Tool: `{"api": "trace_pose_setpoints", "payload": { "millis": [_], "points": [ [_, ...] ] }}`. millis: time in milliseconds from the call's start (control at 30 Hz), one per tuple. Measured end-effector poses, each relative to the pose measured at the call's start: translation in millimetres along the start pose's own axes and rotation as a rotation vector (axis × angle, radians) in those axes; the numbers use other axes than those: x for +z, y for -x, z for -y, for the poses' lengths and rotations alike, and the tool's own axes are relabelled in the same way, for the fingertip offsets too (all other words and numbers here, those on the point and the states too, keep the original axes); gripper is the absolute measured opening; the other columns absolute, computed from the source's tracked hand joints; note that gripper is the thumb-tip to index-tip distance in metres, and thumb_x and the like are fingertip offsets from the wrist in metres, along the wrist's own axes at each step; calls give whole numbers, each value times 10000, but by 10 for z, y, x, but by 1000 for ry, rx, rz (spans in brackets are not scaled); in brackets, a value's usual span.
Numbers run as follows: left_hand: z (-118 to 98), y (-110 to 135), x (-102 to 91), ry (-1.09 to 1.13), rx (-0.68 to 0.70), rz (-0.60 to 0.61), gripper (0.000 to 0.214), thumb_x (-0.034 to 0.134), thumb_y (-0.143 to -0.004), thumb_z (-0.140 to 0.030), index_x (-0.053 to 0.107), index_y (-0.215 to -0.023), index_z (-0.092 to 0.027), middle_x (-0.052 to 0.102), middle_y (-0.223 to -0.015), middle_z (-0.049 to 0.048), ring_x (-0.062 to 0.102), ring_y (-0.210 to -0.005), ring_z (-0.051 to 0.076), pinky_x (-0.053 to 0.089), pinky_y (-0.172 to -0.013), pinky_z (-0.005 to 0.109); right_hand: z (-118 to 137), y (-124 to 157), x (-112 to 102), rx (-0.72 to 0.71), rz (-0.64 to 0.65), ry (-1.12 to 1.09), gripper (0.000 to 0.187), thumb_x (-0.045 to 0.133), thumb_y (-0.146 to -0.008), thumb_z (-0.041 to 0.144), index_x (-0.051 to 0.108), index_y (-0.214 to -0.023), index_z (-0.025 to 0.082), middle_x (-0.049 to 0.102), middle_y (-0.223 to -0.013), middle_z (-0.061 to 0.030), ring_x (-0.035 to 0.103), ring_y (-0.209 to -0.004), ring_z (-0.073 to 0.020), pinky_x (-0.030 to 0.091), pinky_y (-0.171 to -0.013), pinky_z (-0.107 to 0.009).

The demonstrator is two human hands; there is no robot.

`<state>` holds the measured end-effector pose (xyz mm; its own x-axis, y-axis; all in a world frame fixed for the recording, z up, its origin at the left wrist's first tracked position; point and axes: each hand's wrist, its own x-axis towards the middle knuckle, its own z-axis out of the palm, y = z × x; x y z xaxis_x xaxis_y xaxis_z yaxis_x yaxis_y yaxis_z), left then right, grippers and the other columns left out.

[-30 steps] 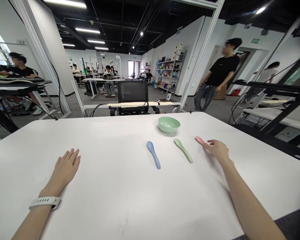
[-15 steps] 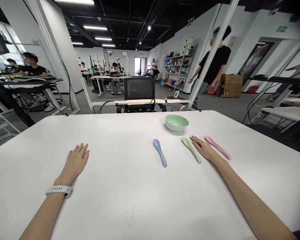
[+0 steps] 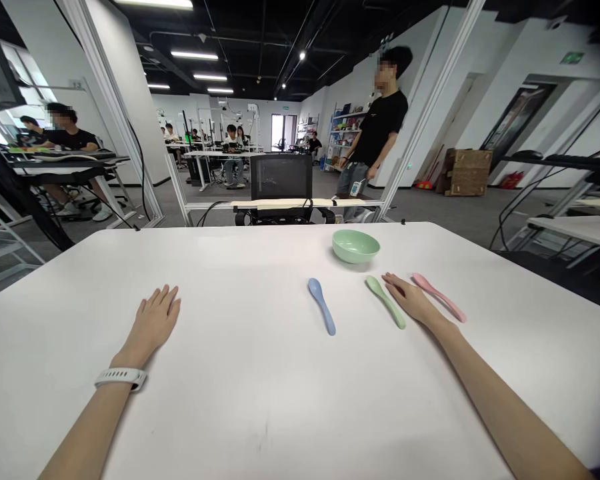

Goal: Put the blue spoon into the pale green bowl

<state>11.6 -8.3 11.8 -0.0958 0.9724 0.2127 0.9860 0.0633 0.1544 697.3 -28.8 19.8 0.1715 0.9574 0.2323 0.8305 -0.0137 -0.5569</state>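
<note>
My left hand (image 3: 154,325) lies flat on the white table (image 3: 230,267), fingers apart and holding nothing. My right hand (image 3: 410,300) rests palm down between a green plastic spoon (image 3: 386,303) and a pink plastic spoon (image 3: 439,297), close beside both and gripping neither. Further left lies a blue plastic spoon (image 3: 322,307). Beyond the spoons, near the far table edge, sits a pale green bowl (image 3: 355,246). Its inside is only partly visible from this angle.
A white-framed upright (image 3: 430,113) rises past the far right table corner. A standing person (image 3: 377,113) is beyond it, with a dark monitor (image 3: 281,177) behind the far edge. Seated people work at other benches, and black rigs (image 3: 565,160) stand at the right.
My right hand has moved left off the pink spoon, which now shows fully beside it. The standing person has moved left, and the view has shifted slightly.
</note>
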Motion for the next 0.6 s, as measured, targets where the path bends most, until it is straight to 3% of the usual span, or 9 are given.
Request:
{"api": "trace_pose_setpoints", "payload": {
  "millis": [500,600],
  "points": [
    [16,-12,21,8,8,-22,758,213,-1117,-429,604,-1677,-100,543,-1806,207,466,-1710,375,346,-1411,618,13,-5,-19,-3,-6,-14,458,567,-1009,494,829,-1277,231,759,-1579,-183,594,-1618,-392,417,-1389,-600],
    [14,-15,20,4,9,-24,749,225,-1119,-426,612,-1669,-97,549,-1799,215,474,-1704,382,359,-1402,627,67,3,-77,1,-69,-24,492,555,-1013,524,822,-1304,230,772,-1554,-191,602,-1608,-397,425,-1380,-607]
  ]
}}
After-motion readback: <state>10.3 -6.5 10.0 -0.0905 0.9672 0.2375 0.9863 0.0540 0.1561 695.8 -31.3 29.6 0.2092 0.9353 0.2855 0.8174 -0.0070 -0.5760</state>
